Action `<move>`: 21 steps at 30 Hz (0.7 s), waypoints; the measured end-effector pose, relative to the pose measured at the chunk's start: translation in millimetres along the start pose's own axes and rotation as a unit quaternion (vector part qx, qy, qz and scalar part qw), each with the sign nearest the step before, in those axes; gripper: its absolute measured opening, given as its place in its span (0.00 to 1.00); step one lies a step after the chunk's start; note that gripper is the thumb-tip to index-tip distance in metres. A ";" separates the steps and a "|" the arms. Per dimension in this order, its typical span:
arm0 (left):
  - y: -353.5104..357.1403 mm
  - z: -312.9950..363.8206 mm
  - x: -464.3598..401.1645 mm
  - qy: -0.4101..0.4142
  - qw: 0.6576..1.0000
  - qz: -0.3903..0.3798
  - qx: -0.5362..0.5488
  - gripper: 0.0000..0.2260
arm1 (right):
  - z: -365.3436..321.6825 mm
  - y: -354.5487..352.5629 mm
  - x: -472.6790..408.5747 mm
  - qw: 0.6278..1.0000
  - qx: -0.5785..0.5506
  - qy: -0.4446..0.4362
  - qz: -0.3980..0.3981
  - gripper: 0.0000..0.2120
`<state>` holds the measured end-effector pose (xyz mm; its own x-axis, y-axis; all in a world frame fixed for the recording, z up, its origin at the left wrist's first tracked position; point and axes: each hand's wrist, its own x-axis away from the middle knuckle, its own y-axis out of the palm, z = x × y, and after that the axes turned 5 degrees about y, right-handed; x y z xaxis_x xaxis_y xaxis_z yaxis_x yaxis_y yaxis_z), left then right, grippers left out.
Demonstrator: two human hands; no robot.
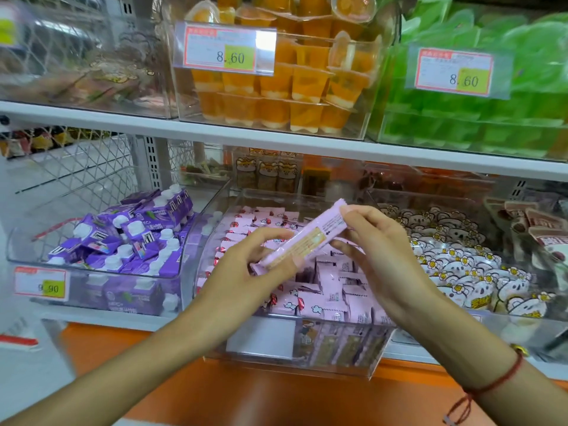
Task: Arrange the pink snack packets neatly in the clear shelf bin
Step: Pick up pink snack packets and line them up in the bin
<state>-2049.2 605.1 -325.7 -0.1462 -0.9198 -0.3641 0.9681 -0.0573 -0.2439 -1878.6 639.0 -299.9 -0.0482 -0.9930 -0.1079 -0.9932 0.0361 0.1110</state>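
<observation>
Shop shelving is holding the clear shelf bin (379,355); left hand (246,269) and right hand (379,256) are pinching one long pink snack packet (307,238) above it.

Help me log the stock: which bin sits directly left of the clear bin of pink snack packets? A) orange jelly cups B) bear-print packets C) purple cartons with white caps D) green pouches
C: the clear bin of purple cartons with white caps stands just left of the clear bin of pink snack packets on the same shelf.
</observation>
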 end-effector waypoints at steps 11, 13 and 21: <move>-5.1 7.8 -11.0 -0.148 0.985 0.043 0.083 0.21 | 11.1 -2.0 12.9 0.793 0.487 -0.342 -0.127 0.21; -6.3 5.8 -14.7 -0.141 0.985 0.044 0.092 0.28 | 8.6 -3.1 10.9 0.850 0.418 -0.295 -0.124 0.18; -8.1 -16.8 -6.7 0.037 0.981 -0.012 -0.190 0.06 | 9.4 -17.0 -6.4 0.989 0.048 -0.014 -0.140 0.11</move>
<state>-2059.5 618.1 -336.3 -0.1969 -0.8884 -0.4148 0.8207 0.0821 -0.5655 -1862.4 645.8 -310.3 0.2290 -0.9621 -0.1480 -0.9733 -0.2284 -0.0214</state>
